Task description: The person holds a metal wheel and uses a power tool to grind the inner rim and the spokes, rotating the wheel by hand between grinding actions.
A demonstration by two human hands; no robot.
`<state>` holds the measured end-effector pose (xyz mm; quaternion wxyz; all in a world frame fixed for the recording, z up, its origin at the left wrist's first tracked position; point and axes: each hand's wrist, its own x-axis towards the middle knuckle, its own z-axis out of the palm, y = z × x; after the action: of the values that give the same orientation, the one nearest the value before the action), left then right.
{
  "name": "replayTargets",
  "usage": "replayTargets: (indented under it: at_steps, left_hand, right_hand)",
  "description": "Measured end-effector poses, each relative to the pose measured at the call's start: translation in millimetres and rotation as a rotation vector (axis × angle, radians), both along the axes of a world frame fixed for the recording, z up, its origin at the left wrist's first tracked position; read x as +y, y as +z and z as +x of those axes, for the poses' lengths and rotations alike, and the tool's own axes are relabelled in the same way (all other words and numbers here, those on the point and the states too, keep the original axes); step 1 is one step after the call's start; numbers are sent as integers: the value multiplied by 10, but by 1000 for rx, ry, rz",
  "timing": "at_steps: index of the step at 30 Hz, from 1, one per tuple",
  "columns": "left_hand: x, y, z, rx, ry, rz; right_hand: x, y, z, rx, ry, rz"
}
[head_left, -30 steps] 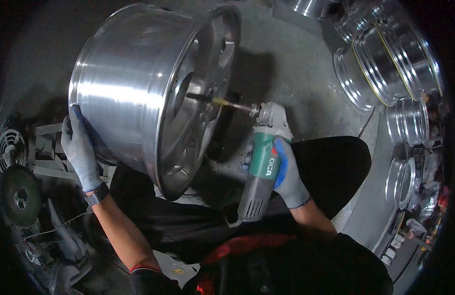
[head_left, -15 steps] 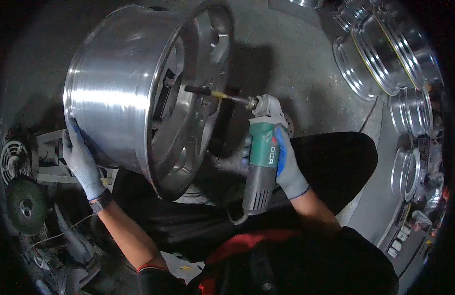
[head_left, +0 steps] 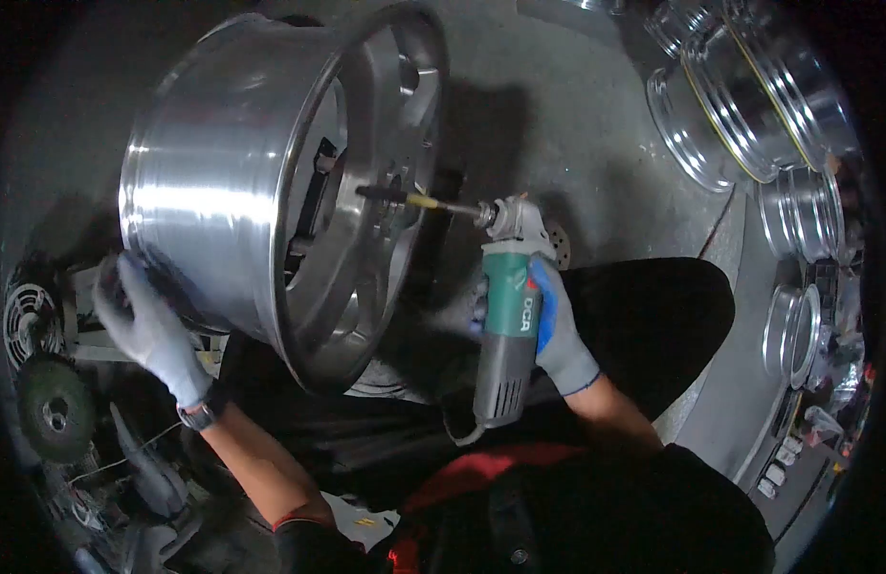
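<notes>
A large bare-metal wheel rim (head_left: 213, 129) stands on its tread in front of me, its spoked face turned to the right. My left hand (head_left: 161, 335), in a grey and blue work glove, is at the lower left of the barrel with fingers spread, the fingertips right by its edge. Wrapped around the green and grey body of an angle grinder (head_left: 507, 301) is my gloved right hand (head_left: 564, 340). From the grinder's head a thin shaft (head_left: 419, 201) with a yellow band and dark tip points left, overlapping the wheel's spokes in this view.
Polished wheel rims (head_left: 720, 110) are stacked at the upper right, with a smaller rim (head_left: 790, 330) below them. On the left a dark abrasive disc (head_left: 54, 413) stands beside a round vented cover (head_left: 30, 325). The grinder's cord (head_left: 459, 438) runs across my lap.
My left hand has drawn down and left, from lying against the barrel to spread at its edge. The wheel has shifted slightly left, and the grinder has dipped a little.
</notes>
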<state>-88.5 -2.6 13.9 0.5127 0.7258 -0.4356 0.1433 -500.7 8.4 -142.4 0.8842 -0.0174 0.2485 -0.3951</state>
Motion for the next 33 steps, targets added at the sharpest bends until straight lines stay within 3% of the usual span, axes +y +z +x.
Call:
replayTargets:
  at_steps: [5,6,7,8,9,10,12,14,16,19,23,25,29,33]
  left_hand:
    - [374,336,-1064,24,5,-347]
    - [568,248,-1145,11,-181,-293]
    - [699,243,-1485,-470,220,229]
    - [1071,-17,-1496,139,-39,161]
    - [1486,-562,-1403,167,-114,247]
    - [1137,-48,-1818,106,-406,145]
    - [1070,-125,-2085,252,-621,325]
    - [1159,-295,-2310,469,-595,339]
    - [1179,-378,-2415,473,-645,361]
    - [929,-542,-2554,751,-691,458]
    - [590,-826,-2612,793,-675,439]
    - [402,-814,-2591,983,-881,582]
    - [138,-862,-2614,1087,-999,658]
    - [150,-899,-2649,1032,-921,752]
  right_hand:
    - [61,25,-66,102,72,-84]
    - [42,-29,-53,48,45,-123]
    - [34,-55,-41,-7,18,-162]
    - [36,-22,-26,-9,24,-162]
    - [30,27,-15,57,-13,-168]
    - [22,63,-6,124,-50,-175]
    - [21,110,-24,69,-55,-186]
    - [33,135,-53,19,-66,-197]
    - [60,136,-73,20,-35,-282]
    - [62,228,-43,29,-32,-178]
    - [-45,315,29,108,-114,-277]
    - [-40,172,-30,199,-143,-280]
    - [103,116,-50,338,-173,-282]
    - [151,224,-85,331,-140,-280]
